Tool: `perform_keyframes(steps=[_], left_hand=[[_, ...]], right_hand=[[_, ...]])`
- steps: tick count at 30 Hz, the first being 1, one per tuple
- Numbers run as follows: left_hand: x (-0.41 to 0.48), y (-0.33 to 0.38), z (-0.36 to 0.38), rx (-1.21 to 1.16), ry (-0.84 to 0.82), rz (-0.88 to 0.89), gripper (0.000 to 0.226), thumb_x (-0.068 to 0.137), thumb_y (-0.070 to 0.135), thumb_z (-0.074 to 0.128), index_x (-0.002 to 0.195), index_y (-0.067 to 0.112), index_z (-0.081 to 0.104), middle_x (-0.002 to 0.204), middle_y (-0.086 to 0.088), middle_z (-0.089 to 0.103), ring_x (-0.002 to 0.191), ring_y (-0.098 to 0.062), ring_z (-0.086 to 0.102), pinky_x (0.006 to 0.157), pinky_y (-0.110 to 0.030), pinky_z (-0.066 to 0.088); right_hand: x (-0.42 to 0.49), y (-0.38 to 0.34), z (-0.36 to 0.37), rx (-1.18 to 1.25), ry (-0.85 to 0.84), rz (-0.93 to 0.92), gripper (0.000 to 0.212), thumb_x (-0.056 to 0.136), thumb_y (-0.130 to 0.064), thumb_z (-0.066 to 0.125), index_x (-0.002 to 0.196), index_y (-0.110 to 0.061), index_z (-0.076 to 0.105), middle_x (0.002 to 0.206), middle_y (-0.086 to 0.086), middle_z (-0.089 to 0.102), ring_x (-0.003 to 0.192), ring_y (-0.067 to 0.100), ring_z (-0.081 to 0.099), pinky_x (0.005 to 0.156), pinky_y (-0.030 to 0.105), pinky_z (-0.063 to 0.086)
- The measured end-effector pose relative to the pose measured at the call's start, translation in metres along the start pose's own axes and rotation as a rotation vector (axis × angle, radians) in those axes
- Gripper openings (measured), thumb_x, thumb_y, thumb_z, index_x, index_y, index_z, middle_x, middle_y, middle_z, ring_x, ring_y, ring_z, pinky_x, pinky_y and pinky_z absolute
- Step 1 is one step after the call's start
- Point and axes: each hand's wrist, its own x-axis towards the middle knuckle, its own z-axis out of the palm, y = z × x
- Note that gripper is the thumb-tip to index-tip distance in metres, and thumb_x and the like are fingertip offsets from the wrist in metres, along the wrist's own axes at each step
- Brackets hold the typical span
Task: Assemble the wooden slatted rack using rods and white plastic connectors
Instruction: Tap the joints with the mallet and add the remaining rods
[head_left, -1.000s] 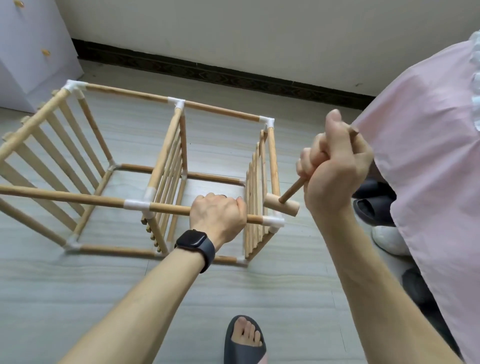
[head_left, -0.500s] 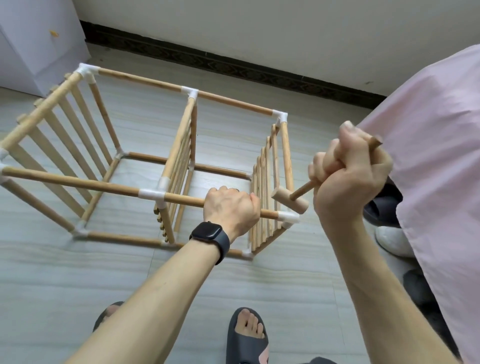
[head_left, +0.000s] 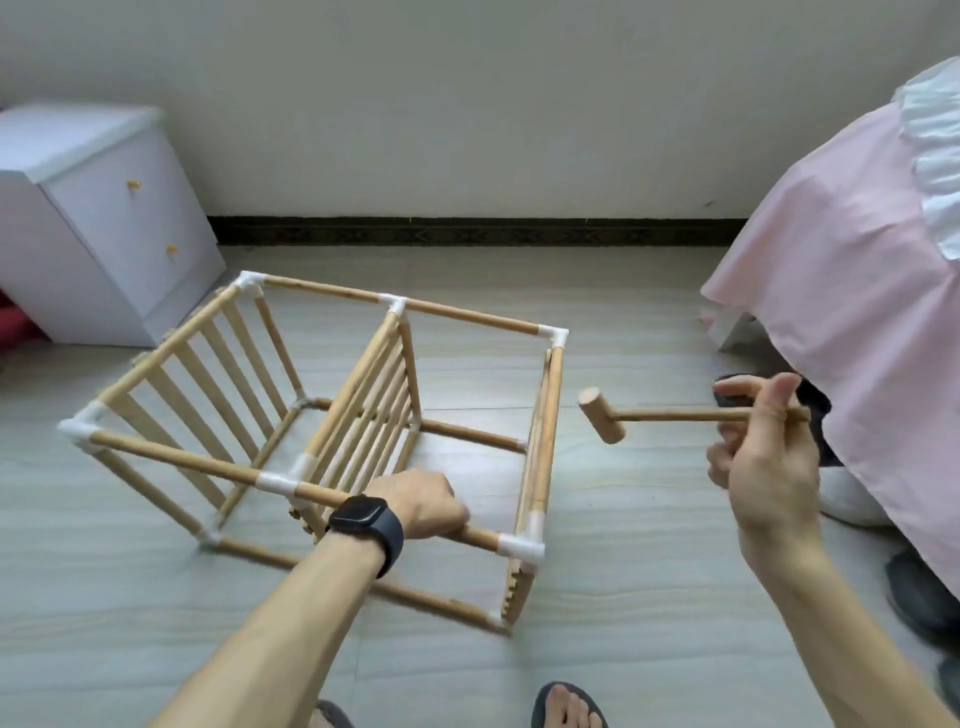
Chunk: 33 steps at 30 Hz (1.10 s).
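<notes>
**Feet.** Two feet in dark open sandals (head_left: 569, 706) at the bottom edge, on the pale wood-grain floor (head_left: 649, 597).

**Left arm.** Forearm with a black square-faced wristwatch (head_left: 366, 525). The left hand (head_left: 423, 506) has its fingers curled over and clamped on the near upper round wooden rod (head_left: 176, 458), between the middle joint and the near right corner.

**Rack.** Light wooden slatted rack (head_left: 363, 384), standing on the floor in front of the person, centre-left of view.
- Its long axis runs left to right, with the right end somewhat nearer the person (the left end angles away toward the cabinet).
- Three upright slatted panels cross that axis, at the left end, the middle and the right end.
- Four long rods lie along the axis, two above and two at floor level.
- White plastic connectors (head_left: 522, 545) cap the corners and the middle joints.

**Right arm.** The right hand (head_left: 763, 441) pinches the handle end of a small light wooden mallet (head_left: 602, 415) with its thumb and curled fingers.
- The handle is level and lies left to right.
- The cylindrical head is at the left end, toward the rack's right end panel, near it but apart.

**Right edge.** A white shoe (head_left: 852, 499) and dark shoes (head_left: 919, 592) sit partly under a hanging pink cloth with a white ruffled trim (head_left: 857, 312).

**Far left.** White two-drawer cabinet with yellow knobs (head_left: 104, 234).

**Background.** Dark patterned skirting board (head_left: 467, 232) below a cream wall (head_left: 467, 104).
</notes>
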Motion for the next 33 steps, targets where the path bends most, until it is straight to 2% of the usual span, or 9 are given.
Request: perform_keyframes(steps=[2,4,7,13,15,18,22,28,33], left_hand=[[-0.011,-0.02,-0.002,0.106,-0.137,-0.105,0.029,0.076,0.034,0.054,0.095,0.019,0.07,0.093,0.0,0.065,0.089,-0.019,0.063,0.077,-0.031,0.053],[-0.017,-0.029,-0.004,0.157,-0.179,-0.181,0.033,0.08,0.027,0.054,0.109,0.017,0.066,0.107,-0.004,0.065,0.098,-0.022,0.062,0.08,-0.033,0.053],[-0.014,-0.018,-0.009,0.043,-0.001,-0.089,0.036,0.094,0.032,0.047,0.123,0.015,0.061,0.122,-0.007,0.065,0.105,-0.023,0.06,0.089,-0.034,0.051],[0.002,0.079,0.001,-0.451,0.263,0.064,0.063,0.096,0.063,0.031,0.14,0.019,0.044,0.127,-0.007,0.064,0.113,-0.03,0.061,0.098,-0.046,0.049],[0.007,0.1,0.015,-0.451,0.344,0.035,0.052,0.1,0.058,0.027,0.128,0.019,0.048,0.125,-0.007,0.059,0.111,-0.033,0.06,0.095,-0.047,0.048],[0.012,0.105,0.023,-0.46,0.418,0.022,0.048,0.104,0.055,0.019,0.114,0.018,0.048,0.114,-0.008,0.058,0.103,-0.036,0.06,0.088,-0.046,0.048],[0.013,0.099,0.026,-0.464,0.39,0.056,0.048,0.105,0.056,0.016,0.111,0.019,0.046,0.106,-0.008,0.061,0.097,-0.036,0.06,0.083,-0.046,0.048],[0.01,0.102,0.025,-0.42,0.413,0.044,0.047,0.106,0.051,0.018,0.116,0.014,0.046,0.111,-0.01,0.061,0.101,-0.038,0.06,0.084,-0.045,0.047],[0.01,0.105,0.024,-0.386,0.411,0.035,0.046,0.107,0.049,0.019,0.117,0.013,0.046,0.11,-0.01,0.061,0.098,-0.037,0.061,0.085,-0.047,0.05]], right_hand=[[-0.009,0.009,-0.015,0.103,-0.116,0.127,0.044,0.094,-0.069,0.05,0.086,-0.031,0.071,0.063,-0.001,0.053,0.048,0.01,0.042,0.041,0.022,0.033],[-0.025,0.019,-0.027,0.188,-0.259,0.291,0.033,0.092,-0.052,0.059,0.082,-0.024,0.074,0.08,0.013,0.067,0.052,0.015,0.052,0.045,0.023,0.04],[-0.048,0.035,-0.032,0.207,-0.42,0.461,0.038,0.097,-0.045,0.055,0.086,-0.015,0.076,0.091,0.009,0.07,0.06,0.019,0.057,0.05,0.028,0.048],[-0.053,0.063,-0.024,-0.358,-0.369,0.221,0.039,0.106,-0.003,0.038,0.124,-0.033,0.055,0.099,0.002,0.062,0.057,0.005,0.049,0.057,0.025,0.042],[-0.045,0.065,-0.023,-0.474,-0.376,0.176,0.045,0.103,-0.005,0.04,0.126,-0.044,0.041,0.097,-0.004,0.061,0.073,0.003,0.057,0.069,0.027,0.042],[-0.029,0.061,-0.015,-0.633,-0.352,0.132,0.015,0.107,-0.031,0.041,0.117,-0.038,0.049,0.095,-0.013,0.064,0.091,0.008,0.059,0.075,0.031,0.038],[-0.008,0.063,-0.005,-0.798,-0.365,-0.003,0.021,0.108,-0.028,0.037,0.1,-0.019,0.053,0.081,-0.006,0.061,0.079,0.024,0.056,0.067,0.039,0.034],[0.019,0.061,0.0,-1.167,-0.547,-0.005,0.028,0.108,-0.037,0.028,0.1,-0.017,0.046,0.08,0.008,0.061,0.079,0.039,0.054,0.071,0.046,0.044],[0.028,0.046,0.002,-0.758,-0.245,-0.326,0.023,0.105,-0.038,0.032,0.103,-0.025,0.051,0.065,-0.007,0.058,0.062,0.015,0.058,0.054,0.035,0.039]])
